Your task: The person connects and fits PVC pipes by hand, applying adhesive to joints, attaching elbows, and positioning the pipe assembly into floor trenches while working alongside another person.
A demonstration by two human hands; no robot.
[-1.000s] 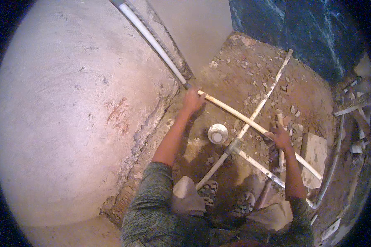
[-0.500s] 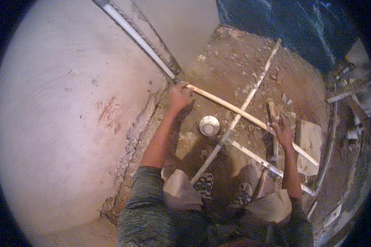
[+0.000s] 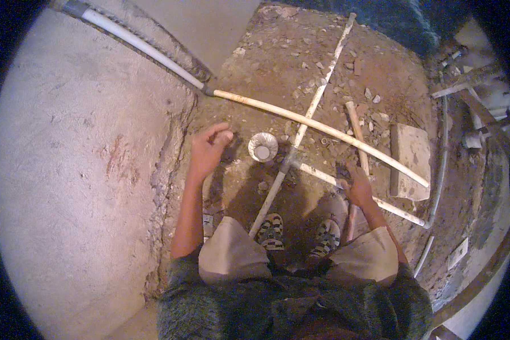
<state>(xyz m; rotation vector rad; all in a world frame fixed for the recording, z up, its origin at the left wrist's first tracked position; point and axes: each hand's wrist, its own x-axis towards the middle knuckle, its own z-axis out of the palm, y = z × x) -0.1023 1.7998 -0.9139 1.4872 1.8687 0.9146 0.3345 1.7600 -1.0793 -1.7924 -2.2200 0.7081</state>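
Observation:
A long cream pipe runs from a dark coupling at the wall out to the right, crossing over another whitish pipe. Off the near side of its wall end is my left hand, raised, fingers loosely bent, thumb and forefinger apart, nothing visible in them. My right hand is low over a shorter white pipe, thumb and fingers apart. Whether it touches that pipe cannot be told. Just beyond it lies a wooden handle, its lower end hidden by the hand. A round silvery tin stands between my hands.
A pale block lies under the long pipe's far end. A grey tee fitting joins the floor pipes. The left wall has a broken lower edge. Rubble covers the ground; timber pieces lie at the right.
My left hand has let go of the long pipe's wall end and drawn back toward me. My right hand has left the same pipe and come nearer, to the shorter one.

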